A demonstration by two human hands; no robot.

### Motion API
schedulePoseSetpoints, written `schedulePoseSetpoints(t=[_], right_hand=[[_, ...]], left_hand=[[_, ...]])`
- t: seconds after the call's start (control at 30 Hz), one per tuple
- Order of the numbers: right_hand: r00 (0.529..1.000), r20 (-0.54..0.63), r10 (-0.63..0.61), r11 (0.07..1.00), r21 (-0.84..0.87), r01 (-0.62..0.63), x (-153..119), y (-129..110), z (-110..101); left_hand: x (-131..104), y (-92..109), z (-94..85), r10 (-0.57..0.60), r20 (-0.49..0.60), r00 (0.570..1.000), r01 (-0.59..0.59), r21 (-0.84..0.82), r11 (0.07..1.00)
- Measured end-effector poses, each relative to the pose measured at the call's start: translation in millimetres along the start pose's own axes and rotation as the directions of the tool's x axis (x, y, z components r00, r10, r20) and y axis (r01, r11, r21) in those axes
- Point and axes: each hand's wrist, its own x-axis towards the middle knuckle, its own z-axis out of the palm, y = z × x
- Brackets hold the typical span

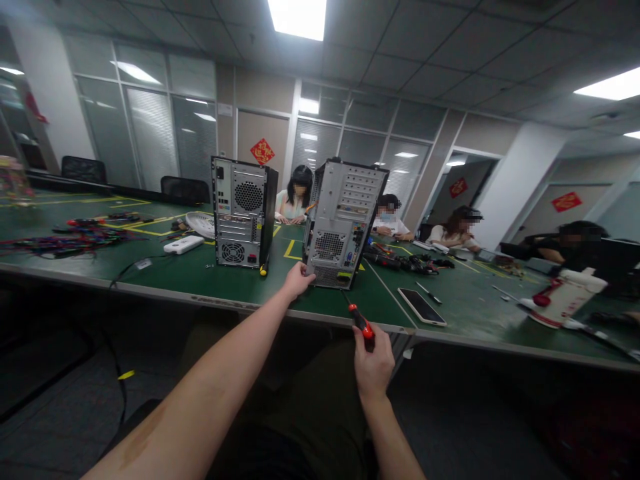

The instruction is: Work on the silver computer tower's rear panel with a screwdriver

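Observation:
Two computer towers stand upright with their backs toward me on the green table (165, 272). At the lower left corner of the right computer tower (345, 223) is my left hand (299, 280), its fingers drawn together against the case edge. What they pinch, if anything, is too small to make out. My right hand (374, 357) is closed around the red and black handle of a screwdriver (361, 321). The screwdriver's thin shaft points up toward the bottom of that tower, near the table's front edge. To the left is the other computer tower (240, 220).
Bundled cables (75, 237) lie at the left, near a white power strip (183, 245). On the right are a phone (421, 307), a pen (429, 293) and a white tumbler (567, 298). A yellow-handled tool (263, 271) sits by the left tower. Several people work across the table.

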Motion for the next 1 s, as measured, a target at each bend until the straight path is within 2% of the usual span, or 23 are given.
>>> schedulePoseSetpoints(t=[0.13,0.3,0.37,0.47,0.67,0.87,1.0], right_hand=[[0.996,0.033,0.083,0.996,-0.046,-0.081,-2.4,3.2,-1.0],[1.000,0.006,0.001,1.000,-0.010,-0.001,-3.9,-2.0,1.6],[1.000,-0.003,0.003,1.000,-0.016,-0.003,-4.3,-3.7,3.0],[0.999,0.013,0.031,0.999,0.013,-0.031,-6.3,-3.0,4.8],[0.985,0.009,0.170,0.983,0.071,-0.170,-11.4,1.4,5.4],[0.999,-0.037,-0.005,0.997,0.077,0.008,-8.5,-4.6,5.4],[0.998,-0.027,0.052,0.997,0.064,-0.050,-9.0,-3.9,7.0]], left_hand=[[0.8,-1.5,-0.1,0.005,0.001,1.000,-0.005,-0.014,1.000],[2.4,-3.7,0.8,0.011,0.001,1.000,-0.011,-0.011,1.000],[3.8,-5.5,1.9,0.018,-0.012,1.000,-0.018,-0.011,1.000],[5.5,-8.1,3.2,0.018,-0.011,1.000,-0.019,-0.020,1.000],[4.5,-6.9,2.0,-0.001,0.005,1.000,0.002,-0.014,1.000],[1.8,-3.6,0.3,0.004,0.004,1.000,-0.004,0.002,1.000],[1.8,-4.4,0.1,-0.006,0.014,1.000,0.006,-0.006,1.000]])
